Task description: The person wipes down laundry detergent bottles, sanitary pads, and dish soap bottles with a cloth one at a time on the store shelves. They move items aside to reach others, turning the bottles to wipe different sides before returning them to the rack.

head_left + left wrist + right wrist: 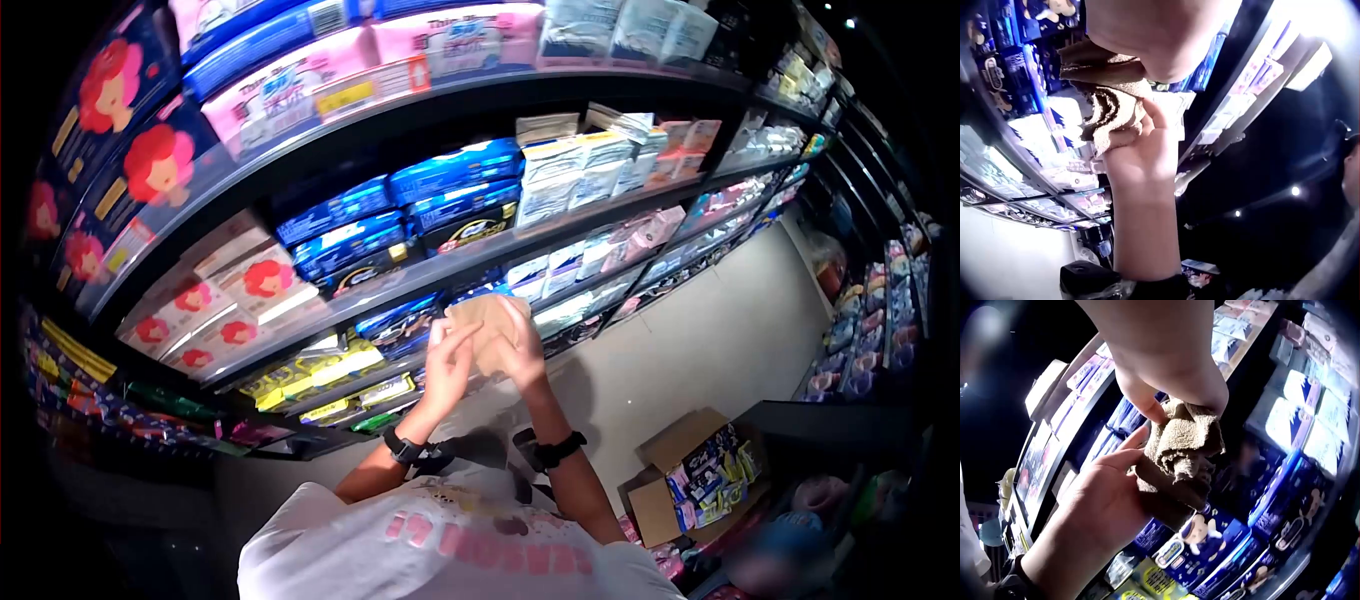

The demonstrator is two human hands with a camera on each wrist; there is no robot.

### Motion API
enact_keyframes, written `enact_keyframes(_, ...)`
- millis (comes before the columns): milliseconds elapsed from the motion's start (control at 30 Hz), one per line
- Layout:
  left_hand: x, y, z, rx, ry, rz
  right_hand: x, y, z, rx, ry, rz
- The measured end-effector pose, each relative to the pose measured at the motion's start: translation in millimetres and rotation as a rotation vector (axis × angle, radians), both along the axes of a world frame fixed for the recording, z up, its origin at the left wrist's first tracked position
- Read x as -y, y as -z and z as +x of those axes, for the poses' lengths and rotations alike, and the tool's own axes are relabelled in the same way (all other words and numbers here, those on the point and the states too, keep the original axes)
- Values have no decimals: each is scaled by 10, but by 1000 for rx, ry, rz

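A crumpled, folded tan cloth is held between the two hands, in front of the shelves. The left hand grips its left side, with the palm against the cloth in the right wrist view. On the other side, the right hand pinches the cloth, its fingers curled in the left wrist view. Part of the cloth is hidden behind the hands.
Shelves of packaged goods run across the front, with blue packs just beyond the hands. An open cardboard box with packets stands at lower right on the pale floor. More shelved goods line the far right.
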State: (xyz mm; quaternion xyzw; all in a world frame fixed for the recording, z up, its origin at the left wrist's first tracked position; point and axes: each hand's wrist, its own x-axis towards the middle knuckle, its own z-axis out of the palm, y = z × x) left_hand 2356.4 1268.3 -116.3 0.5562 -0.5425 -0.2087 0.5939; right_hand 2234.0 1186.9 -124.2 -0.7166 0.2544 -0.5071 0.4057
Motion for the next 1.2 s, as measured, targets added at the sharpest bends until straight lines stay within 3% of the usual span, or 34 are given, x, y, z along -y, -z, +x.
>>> enact_keyframes(67, 297, -136, -150, 285, -70, -137, 136, -198, -144, 45, 11, 52)
enact_keyframes(100, 458, -257, -286, 304, -129, -138, 218, -370, -240, -8, 55, -17)
enact_keyframes(200, 954, -373, -596, 662, -301, -15, 722, -332, -424, -257, 208, -269)
enact_keyframes(267, 1278, -339, -799, 750, -263, 136, 988, -369, -497, -374, 246, -264)
enact_keyframes(333, 1647, -126, -961, 818, -347, 122, 1290, -259, -597, -363, 231, -324)
enact_keyframes(400, 1830, -209, -1130, 791, -352, 114, 1614, -150, -721, -171, 202, -403)
enact_keyframes(467, 1973, -272, -1302, 799, -359, 127, 1725, -272, -933, -362, 206, -368)
enact_keyframes(533, 2193, -299, -1458, 806, -341, 101, 1877, -404, -1095, -331, 245, -284)
enact_keyframes(600, 2410, -404, -1639, 827, -265, 128, 2098, -391, -1315, -494, 313, -289)
enact_keyframes(733, 2913, -542, -2003, 946, -86, 75, 2530, -346, -1721, -468, 432, -134)
enact_keyframes(867, 3378, -519, -2329, 932, -26, 64, 2961, -356, -2129, -383, 448, -144)
enact_keyframes(1067, 3974, -405, -2916, 855, -49, 20, 3629, -195, -2706, -256, 345, -108)
enact_keyframes(1200, 4447, -351, -3434, 770, -46, 71, 4063, -275, -3248, -310, 326, -104)
